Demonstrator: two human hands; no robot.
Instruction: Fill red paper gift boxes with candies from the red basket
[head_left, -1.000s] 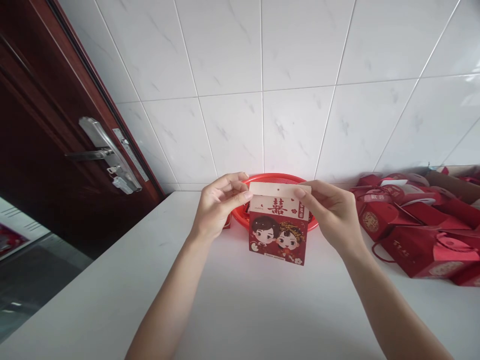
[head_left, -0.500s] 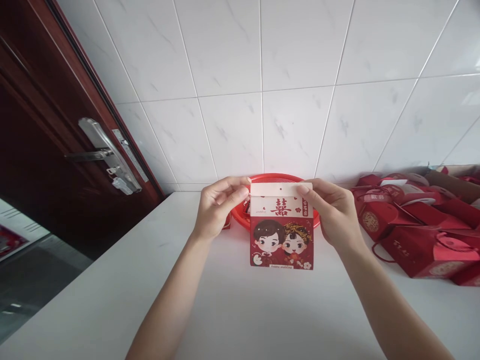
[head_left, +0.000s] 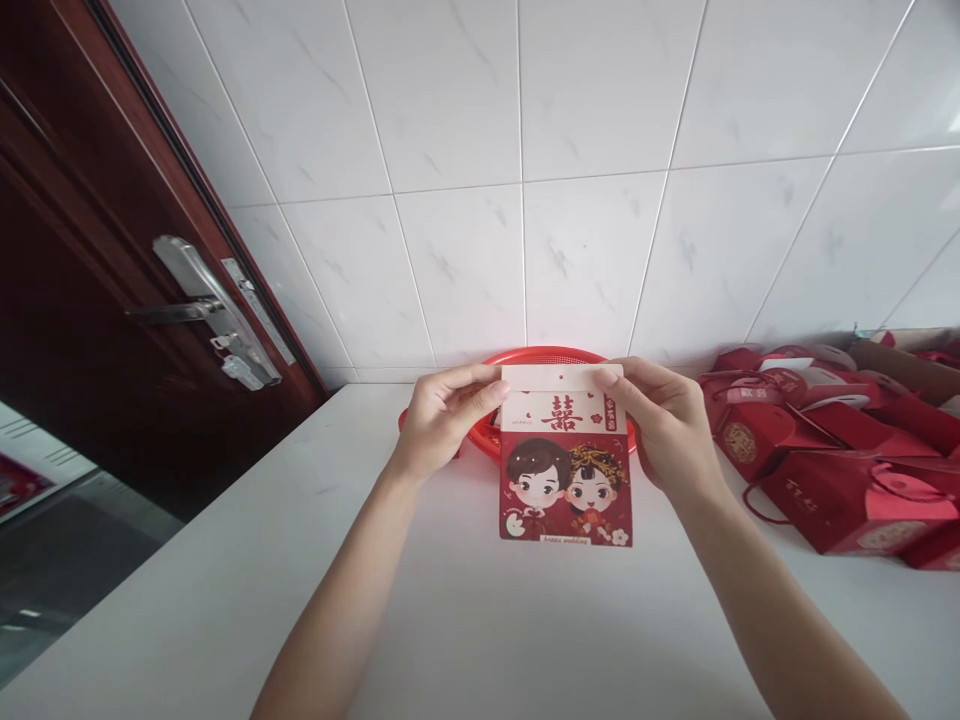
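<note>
Between my hands is a flat red-and-white paper wedding favor box (head_left: 566, 490), printed with two cartoon figures and a red double-happiness character. Its pale top strip has a small hole. My left hand (head_left: 450, 412) pinches the upper left corner, thumb in front. At the upper right corner my right hand (head_left: 664, 415) grips with its thumb on the pale strip; its other fingers are hidden behind. Directly behind the box is a red plastic basket (head_left: 540, 354), mostly covered, with some contents showing at its left side that I cannot make out.
Red wedding boxes (head_left: 840, 500) with cord handles are piled on the right of the white table (head_left: 465, 620). White wall tiles (head_left: 450, 260) rise at the back. On the left stands a dark red door (head_left: 97, 300) with a metal handle and keys.
My left thumb has moved slightly right onto the box's corner. The lower edge of the box has tipped a little toward me. My right hand keeps its grip.
</note>
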